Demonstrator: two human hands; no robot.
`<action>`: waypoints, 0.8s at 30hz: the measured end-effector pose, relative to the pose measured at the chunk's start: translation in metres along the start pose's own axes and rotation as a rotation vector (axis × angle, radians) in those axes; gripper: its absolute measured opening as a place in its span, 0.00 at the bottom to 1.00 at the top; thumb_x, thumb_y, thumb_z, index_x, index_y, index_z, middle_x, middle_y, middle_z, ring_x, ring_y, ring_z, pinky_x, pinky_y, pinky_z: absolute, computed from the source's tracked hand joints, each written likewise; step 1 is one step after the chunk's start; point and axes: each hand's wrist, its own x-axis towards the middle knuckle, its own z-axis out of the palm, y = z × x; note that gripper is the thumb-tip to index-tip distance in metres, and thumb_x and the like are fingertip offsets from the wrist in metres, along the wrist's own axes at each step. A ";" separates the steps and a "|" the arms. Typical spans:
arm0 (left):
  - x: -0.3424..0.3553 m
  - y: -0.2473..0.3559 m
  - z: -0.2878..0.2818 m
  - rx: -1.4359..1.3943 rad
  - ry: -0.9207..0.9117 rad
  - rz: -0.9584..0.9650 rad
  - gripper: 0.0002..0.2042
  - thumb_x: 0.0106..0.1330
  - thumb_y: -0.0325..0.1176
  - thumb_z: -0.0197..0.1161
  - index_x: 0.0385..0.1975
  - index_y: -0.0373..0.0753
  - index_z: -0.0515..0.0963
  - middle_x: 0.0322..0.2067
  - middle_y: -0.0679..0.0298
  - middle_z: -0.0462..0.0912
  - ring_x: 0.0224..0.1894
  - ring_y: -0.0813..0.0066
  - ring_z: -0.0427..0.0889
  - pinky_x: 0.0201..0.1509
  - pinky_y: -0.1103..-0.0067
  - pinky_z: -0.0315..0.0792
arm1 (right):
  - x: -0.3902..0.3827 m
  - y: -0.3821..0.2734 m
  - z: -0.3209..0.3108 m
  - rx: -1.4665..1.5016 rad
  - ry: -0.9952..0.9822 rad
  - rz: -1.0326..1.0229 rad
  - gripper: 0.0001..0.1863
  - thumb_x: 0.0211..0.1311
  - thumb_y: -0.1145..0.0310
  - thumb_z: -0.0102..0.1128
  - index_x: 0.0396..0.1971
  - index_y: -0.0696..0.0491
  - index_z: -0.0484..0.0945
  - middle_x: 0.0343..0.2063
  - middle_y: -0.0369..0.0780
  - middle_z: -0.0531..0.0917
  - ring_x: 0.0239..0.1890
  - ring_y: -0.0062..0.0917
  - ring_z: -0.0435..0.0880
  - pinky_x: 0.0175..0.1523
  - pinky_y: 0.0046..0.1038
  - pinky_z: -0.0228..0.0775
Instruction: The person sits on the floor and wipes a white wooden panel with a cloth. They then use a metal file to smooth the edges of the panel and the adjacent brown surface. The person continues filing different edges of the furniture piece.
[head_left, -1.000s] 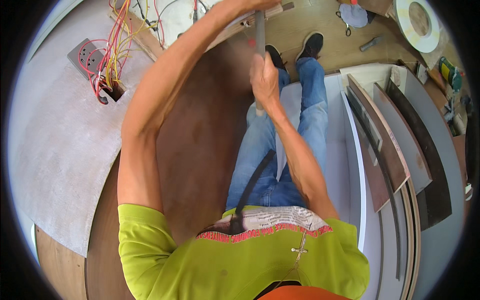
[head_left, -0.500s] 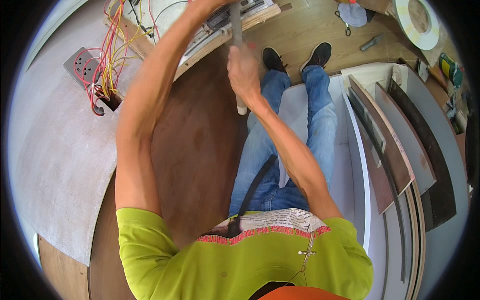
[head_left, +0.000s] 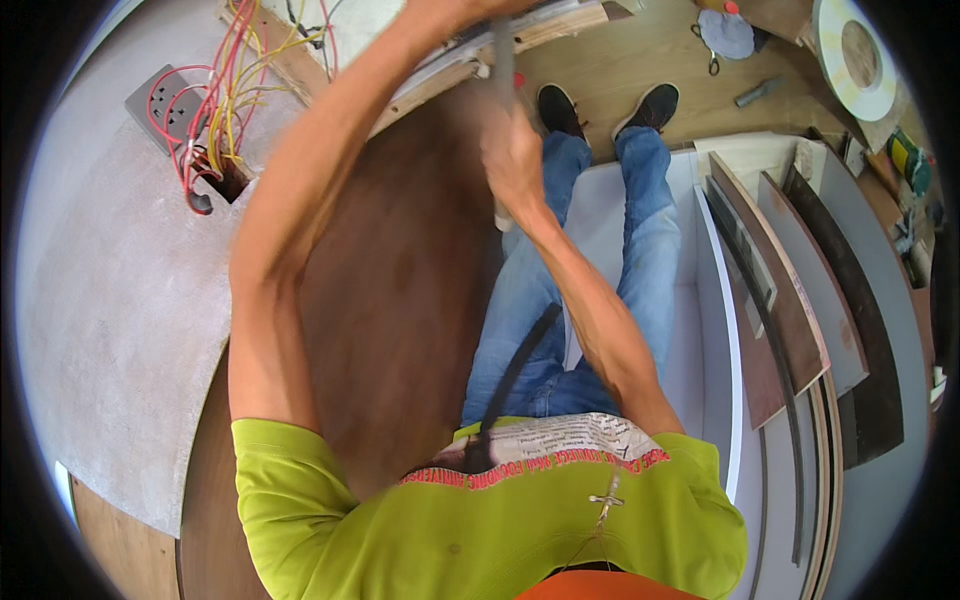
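My left hand (head_left: 470,8) reaches to the upper end of an upright grey bar-like tool (head_left: 503,55); it is cut off by the top edge, so its grip is unclear. My right hand (head_left: 512,155), slightly blurred, is closed round the lower part of this tool. The bar crosses the wooden edge of a white panel assembly (head_left: 454,82) with wiring. Below it lies a large brown board (head_left: 380,290), beside my legs. Left of my left arm, red and yellow wires (head_left: 225,95) spill from an opening in a pale panel (head_left: 110,330), beside a grey socket plate (head_left: 162,108).
At the right stand several boards (head_left: 780,280) beside a white box-like carcass (head_left: 715,320). My feet are on a wooden floor (head_left: 600,70), where scissors (head_left: 712,50), a grey metal piece (head_left: 755,92), a white roll (head_left: 850,60) and a green power tool (head_left: 905,160) lie.
Both hands and the bar shifted left and up, then came back right and slightly down. The upper panel's edge, partly out of view a second ago, shows behind them.
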 end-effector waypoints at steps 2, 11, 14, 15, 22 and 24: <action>-0.019 -0.011 0.024 0.084 -0.156 0.049 0.18 0.59 0.21 0.55 0.50 0.39 0.78 0.46 0.51 0.83 0.54 0.48 0.79 0.58 0.57 0.71 | -0.015 0.013 -0.002 -0.073 0.035 -0.025 0.19 0.80 0.56 0.47 0.41 0.60 0.73 0.19 0.45 0.78 0.22 0.34 0.80 0.30 0.37 0.70; -0.018 -0.026 0.010 0.135 0.098 0.194 0.19 0.57 0.19 0.54 0.48 0.42 0.78 0.46 0.53 0.81 0.54 0.49 0.78 0.56 0.58 0.70 | -0.010 0.008 0.009 -0.004 0.008 0.011 0.17 0.81 0.58 0.45 0.41 0.58 0.73 0.19 0.43 0.77 0.22 0.29 0.79 0.30 0.36 0.69; -0.029 -0.036 0.014 0.188 0.053 0.254 0.20 0.56 0.18 0.52 0.48 0.42 0.78 0.47 0.51 0.81 0.53 0.46 0.77 0.56 0.58 0.69 | -0.019 0.028 0.027 -0.047 0.027 -0.019 0.15 0.80 0.58 0.46 0.41 0.55 0.73 0.19 0.29 0.70 0.21 0.13 0.68 0.25 0.23 0.61; -0.032 -0.041 0.003 0.175 0.067 0.195 0.20 0.56 0.17 0.52 0.48 0.41 0.78 0.45 0.51 0.81 0.52 0.45 0.77 0.55 0.58 0.69 | -0.015 0.029 0.050 0.195 0.033 0.003 0.16 0.80 0.56 0.47 0.36 0.54 0.71 0.18 0.29 0.68 0.21 0.13 0.66 0.24 0.24 0.60; -0.040 -0.024 -0.012 0.174 -0.045 0.275 0.19 0.55 0.18 0.54 0.46 0.40 0.79 0.42 0.53 0.81 0.49 0.49 0.78 0.54 0.60 0.72 | -0.025 0.021 0.040 0.063 0.019 0.001 0.13 0.79 0.62 0.47 0.43 0.57 0.73 0.21 0.33 0.71 0.24 0.15 0.68 0.28 0.27 0.62; -0.040 -0.031 0.001 0.159 -0.002 0.350 0.17 0.56 0.21 0.57 0.46 0.40 0.80 0.42 0.53 0.81 0.49 0.51 0.79 0.53 0.61 0.73 | -0.030 0.023 0.037 -0.033 0.055 0.031 0.13 0.78 0.62 0.47 0.45 0.58 0.74 0.19 0.33 0.70 0.22 0.16 0.68 0.27 0.28 0.63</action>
